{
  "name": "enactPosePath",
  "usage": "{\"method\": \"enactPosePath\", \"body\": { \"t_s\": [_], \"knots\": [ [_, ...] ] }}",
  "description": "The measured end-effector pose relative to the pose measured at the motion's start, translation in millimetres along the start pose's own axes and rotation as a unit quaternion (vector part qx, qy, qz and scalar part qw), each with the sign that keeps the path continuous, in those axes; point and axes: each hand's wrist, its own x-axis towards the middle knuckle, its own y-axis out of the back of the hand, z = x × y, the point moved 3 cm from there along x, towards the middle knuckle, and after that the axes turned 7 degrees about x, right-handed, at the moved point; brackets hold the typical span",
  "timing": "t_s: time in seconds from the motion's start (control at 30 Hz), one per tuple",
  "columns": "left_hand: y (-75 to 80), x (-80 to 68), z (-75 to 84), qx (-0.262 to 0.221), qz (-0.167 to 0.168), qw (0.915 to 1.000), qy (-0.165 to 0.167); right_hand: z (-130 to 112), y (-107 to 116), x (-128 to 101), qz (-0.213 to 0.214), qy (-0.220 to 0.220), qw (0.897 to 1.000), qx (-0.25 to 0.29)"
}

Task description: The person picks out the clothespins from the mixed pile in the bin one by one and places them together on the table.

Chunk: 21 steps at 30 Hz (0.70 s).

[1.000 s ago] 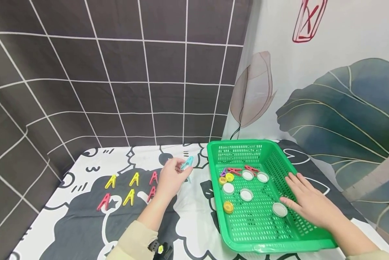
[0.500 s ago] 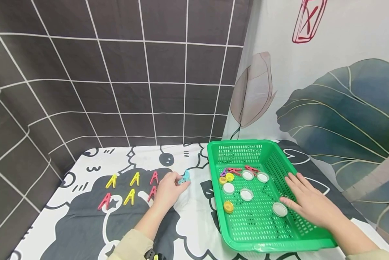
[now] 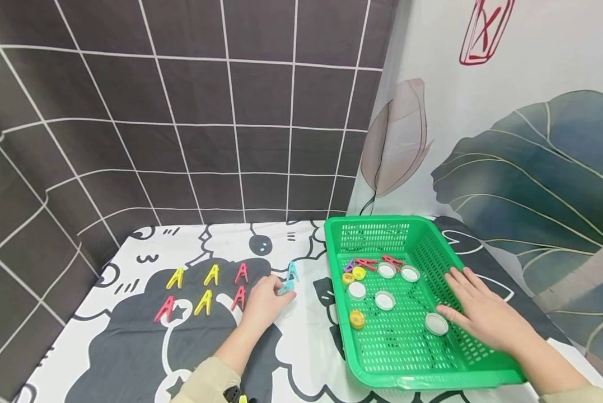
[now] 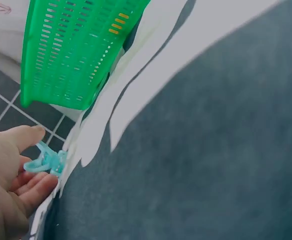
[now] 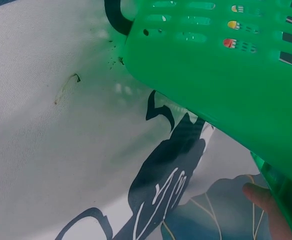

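Head view: left hand (image 3: 263, 302) pinched a teal clip (image 3: 289, 278) at its fingertips; right hand (image 3: 482, 316) lay flat, fingers straight, inside the green basket (image 3: 382, 226).

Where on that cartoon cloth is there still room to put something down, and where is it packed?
Bare cloth lies behind the clips toward the tiled wall, and in front of them at the near left. The strip between the left hand with its blue clip and the green basket is narrow. The red and yellow clips crowd the left-middle; the basket's far half holds caps, and the right hand rests inside.
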Motion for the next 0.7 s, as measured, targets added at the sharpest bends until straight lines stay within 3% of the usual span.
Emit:
{"method": "enactPosePath", "body": {
  "t_s": [0.43,0.7],
  "knots": [
    [-7.9,-3.0,3.0,0.035,-0.062,0.9975,-0.005,0.9,-0.4,-0.9,0.001,-0.002,1.000,-0.001],
    [-12.6,-2.4,2.7,0.032,-0.065,0.9973,-0.010,1.2,-0.6,-0.7,0.008,0.004,1.000,-0.001]
  ]
}}
